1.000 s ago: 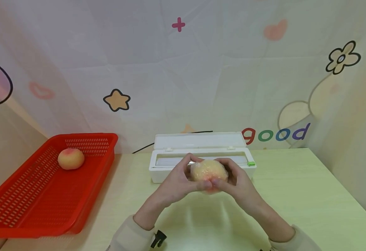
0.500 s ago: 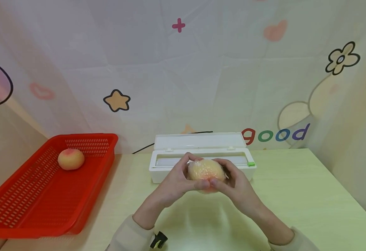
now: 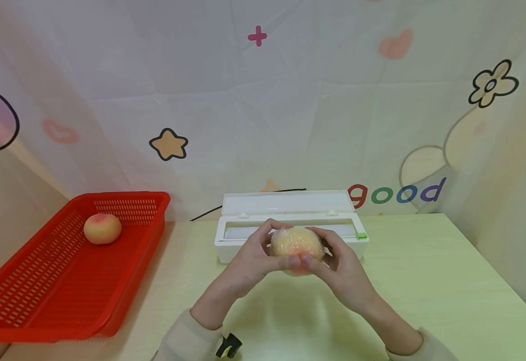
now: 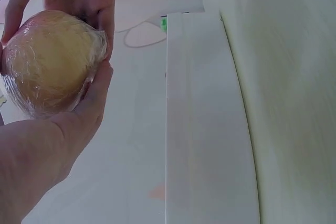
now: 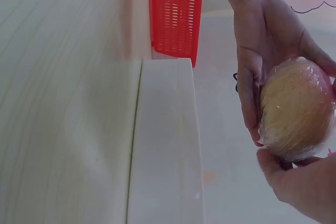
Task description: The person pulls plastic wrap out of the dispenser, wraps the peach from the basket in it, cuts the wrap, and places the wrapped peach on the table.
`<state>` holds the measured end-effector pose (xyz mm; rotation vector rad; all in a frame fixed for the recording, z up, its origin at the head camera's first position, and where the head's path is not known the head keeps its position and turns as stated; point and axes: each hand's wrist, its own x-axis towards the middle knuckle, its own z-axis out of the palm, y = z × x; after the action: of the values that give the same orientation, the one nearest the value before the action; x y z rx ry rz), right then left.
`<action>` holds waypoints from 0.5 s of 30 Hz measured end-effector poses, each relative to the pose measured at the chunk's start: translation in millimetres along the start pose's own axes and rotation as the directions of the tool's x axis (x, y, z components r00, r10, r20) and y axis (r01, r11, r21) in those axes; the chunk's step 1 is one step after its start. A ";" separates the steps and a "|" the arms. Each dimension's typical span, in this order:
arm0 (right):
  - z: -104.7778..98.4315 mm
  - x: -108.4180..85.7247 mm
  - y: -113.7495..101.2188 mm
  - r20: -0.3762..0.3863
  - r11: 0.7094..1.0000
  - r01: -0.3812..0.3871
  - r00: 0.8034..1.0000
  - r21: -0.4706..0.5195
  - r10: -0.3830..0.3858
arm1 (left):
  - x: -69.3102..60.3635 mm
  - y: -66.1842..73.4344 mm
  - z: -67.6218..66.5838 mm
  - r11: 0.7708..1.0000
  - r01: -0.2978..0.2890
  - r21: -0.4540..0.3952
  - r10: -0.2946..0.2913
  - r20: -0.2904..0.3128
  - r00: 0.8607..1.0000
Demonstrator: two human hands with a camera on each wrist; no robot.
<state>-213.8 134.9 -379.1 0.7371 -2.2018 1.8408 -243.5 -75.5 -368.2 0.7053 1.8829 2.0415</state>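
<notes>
One wrapped peach (image 3: 297,244), in two grips (image 3: 254,259)

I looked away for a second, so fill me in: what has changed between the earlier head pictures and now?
The film-wrapped peach has shifted slightly left and up in the head view, with the left hand and right hand both holding it throughout. Nothing was newly gripped or let go. The other peach, the red basket and the white box with its open lid stayed put.
</notes>
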 end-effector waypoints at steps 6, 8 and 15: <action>-0.1 -2.3 -0.7 -0.031 0.954 0.081 0.995 -0.289 -0.094 | 2.8 -1.5 3.2 0.999 0.036 0.018 -0.035 -0.075 0.997; 0.4 -3.4 -1.7 0.004 0.912 0.155 0.986 -0.379 -0.166 | 3.0 -2.3 4.4 0.999 0.042 0.013 -0.040 -0.078 0.996; 3.0 -6.0 -3.2 0.105 0.789 0.302 0.951 -0.535 -0.292 | 3.6 -6.0 6.3 0.997 0.073 0.004 -0.073 -0.010 0.997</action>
<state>-206.6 133.2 -379.5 0.9017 -2.2863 0.9782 -244.0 -67.7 -373.4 0.6194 1.8901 2.0001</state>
